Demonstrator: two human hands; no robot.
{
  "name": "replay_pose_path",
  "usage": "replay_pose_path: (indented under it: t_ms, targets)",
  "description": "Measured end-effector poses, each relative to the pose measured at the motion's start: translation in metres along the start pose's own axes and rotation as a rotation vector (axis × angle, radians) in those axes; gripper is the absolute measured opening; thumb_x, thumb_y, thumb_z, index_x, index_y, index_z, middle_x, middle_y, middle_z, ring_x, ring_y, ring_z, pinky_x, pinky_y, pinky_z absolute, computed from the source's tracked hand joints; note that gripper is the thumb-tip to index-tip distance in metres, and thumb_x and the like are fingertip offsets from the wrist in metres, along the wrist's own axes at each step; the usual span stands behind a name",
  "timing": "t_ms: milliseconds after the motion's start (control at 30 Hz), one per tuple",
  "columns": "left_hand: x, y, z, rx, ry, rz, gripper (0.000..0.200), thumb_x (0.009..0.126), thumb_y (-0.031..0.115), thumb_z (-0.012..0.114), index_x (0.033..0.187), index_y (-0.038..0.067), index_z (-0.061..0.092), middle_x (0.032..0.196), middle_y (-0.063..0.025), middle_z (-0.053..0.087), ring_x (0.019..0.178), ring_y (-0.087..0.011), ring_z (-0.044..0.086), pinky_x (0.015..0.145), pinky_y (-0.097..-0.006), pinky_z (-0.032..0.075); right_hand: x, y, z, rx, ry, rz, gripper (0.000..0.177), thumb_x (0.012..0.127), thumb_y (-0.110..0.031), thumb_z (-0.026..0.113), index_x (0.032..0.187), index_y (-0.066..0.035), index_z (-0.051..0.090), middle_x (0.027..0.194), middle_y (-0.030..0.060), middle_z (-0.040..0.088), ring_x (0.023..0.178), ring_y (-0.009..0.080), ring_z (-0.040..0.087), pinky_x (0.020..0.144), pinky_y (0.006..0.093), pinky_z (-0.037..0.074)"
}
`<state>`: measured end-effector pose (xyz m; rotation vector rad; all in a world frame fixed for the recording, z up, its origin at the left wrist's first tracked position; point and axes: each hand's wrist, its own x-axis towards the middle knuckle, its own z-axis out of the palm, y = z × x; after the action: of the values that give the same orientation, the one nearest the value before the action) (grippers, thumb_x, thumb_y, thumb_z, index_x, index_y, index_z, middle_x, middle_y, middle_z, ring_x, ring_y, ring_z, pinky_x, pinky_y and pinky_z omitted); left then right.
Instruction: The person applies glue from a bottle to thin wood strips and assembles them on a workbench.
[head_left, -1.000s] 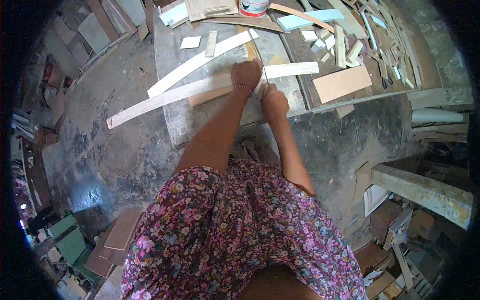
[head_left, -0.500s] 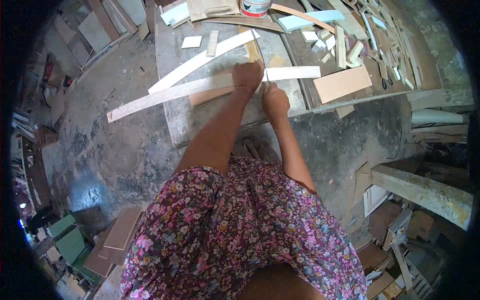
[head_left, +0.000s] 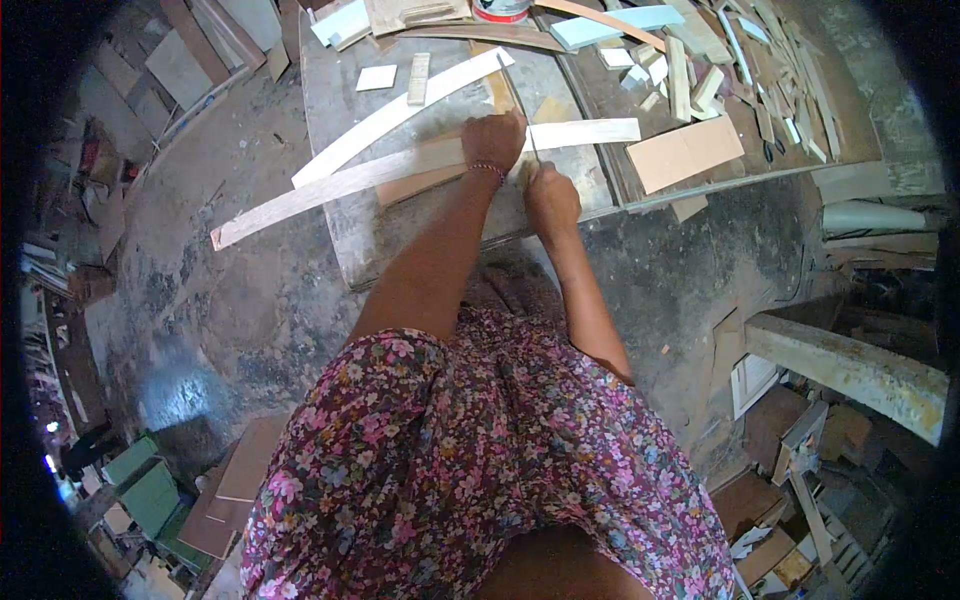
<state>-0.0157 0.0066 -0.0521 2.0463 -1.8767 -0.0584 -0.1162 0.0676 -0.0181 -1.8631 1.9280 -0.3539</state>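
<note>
A long pale curved wooden strip (head_left: 330,185) lies across a grey work slab (head_left: 420,225). My left hand (head_left: 492,140) presses down on the strip near its middle. Just to its right, my right hand (head_left: 550,195) is closed around a thin blade-like tool (head_left: 533,148) whose tip meets the strip. A second curved pale strip (head_left: 400,108) lies behind the first. A brown board (head_left: 415,185) shows under the strip.
A tan board (head_left: 685,152), several wood offcuts (head_left: 690,85) and a paint can (head_left: 500,10) lie at the back of the bench. A concrete beam (head_left: 850,365) and scrap boards are at the right; green boxes (head_left: 140,490) stand low left. My flowered clothing (head_left: 480,470) fills the foreground.
The view has shifted slightly, with the bench a little higher in the frame. My right hand has drawn the tool slightly toward me along the strip. My left hand stays pressed on it.
</note>
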Motion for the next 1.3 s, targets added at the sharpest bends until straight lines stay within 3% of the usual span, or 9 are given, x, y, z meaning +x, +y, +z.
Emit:
replay_pose_path:
  t_ms: [233, 433, 600, 700, 867, 1067, 1300]
  targets:
    - [0.001, -0.002, 0.003, 0.046, 0.110, 0.025, 0.035, 0.079, 0.023, 0.038, 0.053, 0.007, 0.056, 0.052, -0.0116, 0.056, 0.049, -0.0253, 0.057, 0.052, -0.0368, 0.045, -0.005, 0.005, -0.003, -0.007, -0.041, 0.008, 0.032, 0.083, -0.029, 0.034, 0.084, -0.002, 0.053, 0.074, 0.0231, 0.056, 0.073, 0.0380, 0.055, 0.065, 0.0455, 0.042]
    - [0.000, 0.001, -0.002, 0.146, 0.048, 0.021, 0.033, 0.079, 0.021, 0.038, 0.056, 0.007, 0.057, 0.053, -0.0100, 0.057, 0.053, -0.0230, 0.059, 0.054, -0.0355, 0.046, -0.011, 0.009, -0.004, 0.031, -0.029, -0.007, 0.029, 0.082, -0.026, 0.035, 0.083, -0.003, 0.053, 0.075, 0.0232, 0.056, 0.074, 0.0375, 0.055, 0.065, 0.0452, 0.043]
    - [0.003, 0.002, -0.004, 0.101, -0.056, -0.051, 0.039, 0.081, 0.025, 0.032, 0.061, 0.006, 0.059, 0.060, -0.0128, 0.059, 0.057, -0.0258, 0.059, 0.058, -0.0371, 0.045, -0.020, 0.010, -0.006, -0.010, -0.062, 0.057, 0.024, 0.080, -0.022, 0.038, 0.080, -0.004, 0.053, 0.075, 0.0228, 0.056, 0.073, 0.0383, 0.055, 0.064, 0.0447, 0.043]
    - [0.002, -0.002, 0.003, 0.087, -0.117, -0.027, 0.045, 0.084, 0.027, 0.026, 0.064, 0.003, 0.059, 0.064, -0.0154, 0.059, 0.060, -0.0296, 0.059, 0.062, -0.0400, 0.044, -0.010, 0.010, -0.008, 0.061, -0.037, -0.054, 0.023, 0.079, -0.021, 0.039, 0.077, -0.003, 0.053, 0.074, 0.0219, 0.057, 0.073, 0.0376, 0.055, 0.064, 0.0441, 0.044]
    - [0.004, 0.001, -0.001, 0.058, -0.093, -0.059, 0.046, 0.084, 0.026, 0.027, 0.062, 0.003, 0.059, 0.064, -0.0148, 0.059, 0.061, -0.0289, 0.059, 0.062, -0.0402, 0.044, 0.027, -0.001, 0.008, 0.016, -0.046, -0.062, 0.026, 0.079, -0.022, 0.037, 0.079, 0.000, 0.053, 0.073, 0.0203, 0.057, 0.072, 0.0363, 0.056, 0.063, 0.0444, 0.044]
    - [-0.001, 0.001, 0.001, 0.132, -0.053, 0.021, 0.043, 0.082, 0.025, 0.029, 0.059, 0.005, 0.059, 0.062, -0.0135, 0.059, 0.057, -0.0258, 0.058, 0.063, -0.0370, 0.044, -0.002, 0.012, 0.001, 0.019, -0.084, -0.067, 0.028, 0.079, -0.022, 0.037, 0.082, 0.000, 0.053, 0.075, 0.0210, 0.057, 0.074, 0.0366, 0.055, 0.063, 0.0447, 0.043]
    - [0.002, 0.005, -0.007, 0.050, -0.116, -0.078, 0.044, 0.082, 0.025, 0.028, 0.060, 0.006, 0.060, 0.063, -0.0141, 0.059, 0.060, -0.0262, 0.059, 0.062, -0.0378, 0.044, 0.005, 0.005, -0.002, 0.078, -0.063, -0.002, 0.034, 0.083, -0.027, 0.032, 0.080, -0.001, 0.054, 0.075, 0.0252, 0.055, 0.076, 0.0391, 0.054, 0.068, 0.0445, 0.042]
